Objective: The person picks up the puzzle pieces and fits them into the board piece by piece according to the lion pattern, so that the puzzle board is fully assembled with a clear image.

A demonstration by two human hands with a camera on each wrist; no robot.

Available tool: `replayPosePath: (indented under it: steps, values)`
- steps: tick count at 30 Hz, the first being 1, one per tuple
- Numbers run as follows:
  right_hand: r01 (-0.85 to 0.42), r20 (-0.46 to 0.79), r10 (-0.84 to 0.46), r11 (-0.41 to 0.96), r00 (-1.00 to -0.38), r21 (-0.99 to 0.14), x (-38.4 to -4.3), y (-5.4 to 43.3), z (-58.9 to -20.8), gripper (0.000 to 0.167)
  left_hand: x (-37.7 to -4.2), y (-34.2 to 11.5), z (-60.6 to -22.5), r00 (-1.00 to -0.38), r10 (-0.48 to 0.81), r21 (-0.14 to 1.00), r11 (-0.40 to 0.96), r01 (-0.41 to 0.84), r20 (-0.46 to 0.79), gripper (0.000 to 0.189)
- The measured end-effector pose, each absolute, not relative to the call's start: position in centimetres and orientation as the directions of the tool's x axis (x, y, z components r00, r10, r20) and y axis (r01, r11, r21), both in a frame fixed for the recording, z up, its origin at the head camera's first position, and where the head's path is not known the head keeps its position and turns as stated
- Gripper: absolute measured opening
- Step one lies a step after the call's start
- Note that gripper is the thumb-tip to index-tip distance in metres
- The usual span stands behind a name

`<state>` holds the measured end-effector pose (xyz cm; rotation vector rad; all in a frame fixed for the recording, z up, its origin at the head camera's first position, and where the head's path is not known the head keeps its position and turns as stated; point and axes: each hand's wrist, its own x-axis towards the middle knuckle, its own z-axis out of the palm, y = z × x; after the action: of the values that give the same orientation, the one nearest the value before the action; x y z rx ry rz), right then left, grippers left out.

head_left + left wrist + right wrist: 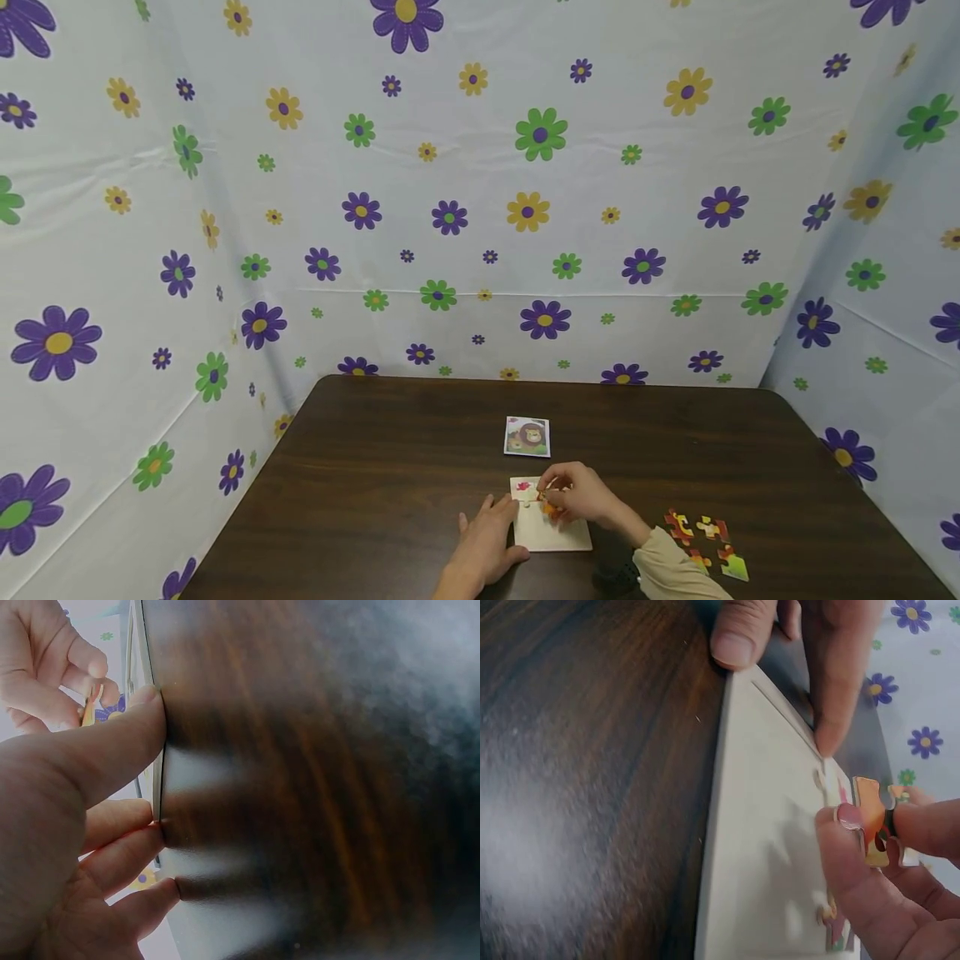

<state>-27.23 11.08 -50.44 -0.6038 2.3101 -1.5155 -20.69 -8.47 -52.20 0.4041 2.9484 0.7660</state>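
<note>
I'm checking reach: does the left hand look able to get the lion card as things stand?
Probably yes: the left hand touches the board, the lion card lies uncovered beyond it, and the way looks free.

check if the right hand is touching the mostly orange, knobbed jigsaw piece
Touching: the right wrist view shows the right hand pinching the orange jigsaw piece, thumb and fingertip meeting its opposite sides.

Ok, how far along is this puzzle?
Early on, it seems. Done: pieces sit along the far edge of the board. In hand: the right hand pinches an orange piece. Remaining: the bare near part, and loose pieces on the table.
</note>
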Motion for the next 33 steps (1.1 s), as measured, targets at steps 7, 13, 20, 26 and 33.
replayPosePath:
  steps: [7,13,20,26,33]
  values:
    - [-0.311,0.055,-0.503,0.442,-0.863,-0.841,-27.1,10.2,-50.5,0.026,-20.6,-8.5,-52.0,-0.961,0.275,0.475,0.844,0.25,0.016,0.06]
    - [-0.304,0.042,-0.521,0.429,-0.852,-0.851,-27.1,9.8,-50.4,0.028,-20.7,-8.6,-52.1,-0.96,0.278,0.467,0.846,0.257,0.024,0.06]
    - [-0.367,0.057,-0.565,0.452,-0.823,-0.813,-27.1,9.5,-50.3,0.03,-20.8,-8.6,-52.2,-0.958,0.287,0.47,0.843,0.263,0.02,0.061]
    - [-0.446,0.101,-0.578,0.494,-0.81,-0.747,-27.2,9.4,-50.4,0.027,-20.7,-8.7,-52.2,-0.957,0.289,0.471,0.843,0.26,0.011,0.062]
    - [-0.382,0.056,-0.552,0.497,-0.832,-0.779,-27.2,9.2,-50.7,0.017,-20.8,-8.7,-52.2,-0.96,0.281,0.476,0.844,0.249,0.002,0.063]
